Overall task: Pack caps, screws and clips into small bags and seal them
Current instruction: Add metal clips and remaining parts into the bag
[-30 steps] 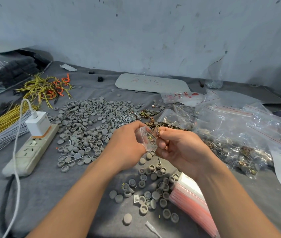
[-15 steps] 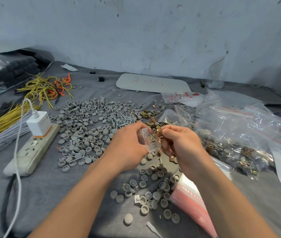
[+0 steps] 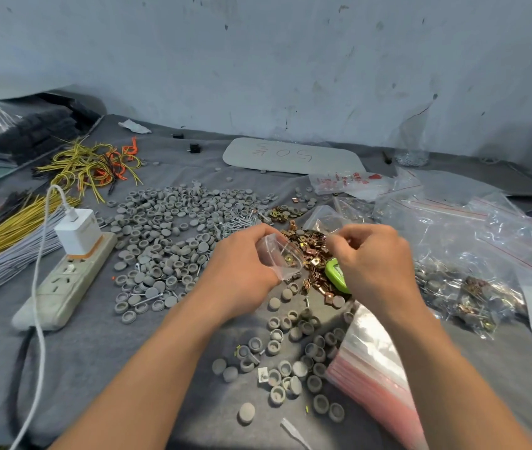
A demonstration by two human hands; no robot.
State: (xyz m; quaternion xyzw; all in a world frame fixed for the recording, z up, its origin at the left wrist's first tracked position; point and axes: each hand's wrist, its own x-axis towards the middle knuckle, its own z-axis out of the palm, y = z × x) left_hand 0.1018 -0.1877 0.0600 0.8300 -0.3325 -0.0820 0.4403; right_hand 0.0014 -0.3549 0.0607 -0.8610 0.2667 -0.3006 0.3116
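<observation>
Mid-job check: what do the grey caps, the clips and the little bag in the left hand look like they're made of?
Grey caps: matte, uniform grey, moulded hollow cups, likely plastic or rubber. Clips: shiny brassy and coppery glints, folded sheet shapes, so probably plated metal. Small bag in the left hand: clear, glossy, creased film, thin plastic.

Two hands (image 3: 243,271) (image 3: 373,264), one small bag (image 3: 279,258), one power strip (image 3: 63,287), one charger (image 3: 77,232), one white board (image 3: 293,156), grey caps (image 3: 173,228) beyond counting.
</observation>
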